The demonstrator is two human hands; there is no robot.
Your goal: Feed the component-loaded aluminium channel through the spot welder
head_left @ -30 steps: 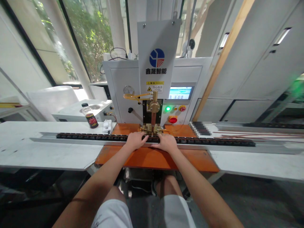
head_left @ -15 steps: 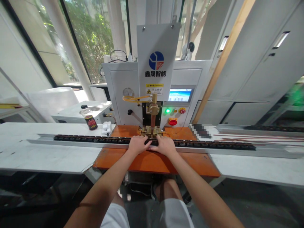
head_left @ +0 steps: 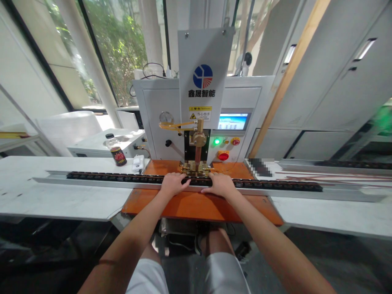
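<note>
A long black segmented strip (head_left: 275, 185) lies in a grey metal channel (head_left: 343, 194) that runs left to right across the front of a press-like machine (head_left: 199, 53). My left hand (head_left: 174, 184) grips the strip just left of the machine's brass tooling (head_left: 196, 168), fingers over the far side and thumb toward the middle. On the other side of the tooling, my right hand (head_left: 223, 185) holds the strip the same way, its thumb along the channel's near wall. A short stretch of strip shows between the hands. Most fingertips are hidden behind the strip.
An orange plate (head_left: 196, 206) lies under the channel, between white tabletops. To the left stand a dark-labelled bottle (head_left: 118, 153) and a small white object (head_left: 138, 163). Thin reddish rods (head_left: 309, 177) lie at right. The machine carries a lit screen (head_left: 232, 121) and a red stop button (head_left: 235, 141).
My hands have moved apart, the left one leftward and the right one rightward, widening the gap before the tooling. The strip and channel appear shifted slightly left.
</note>
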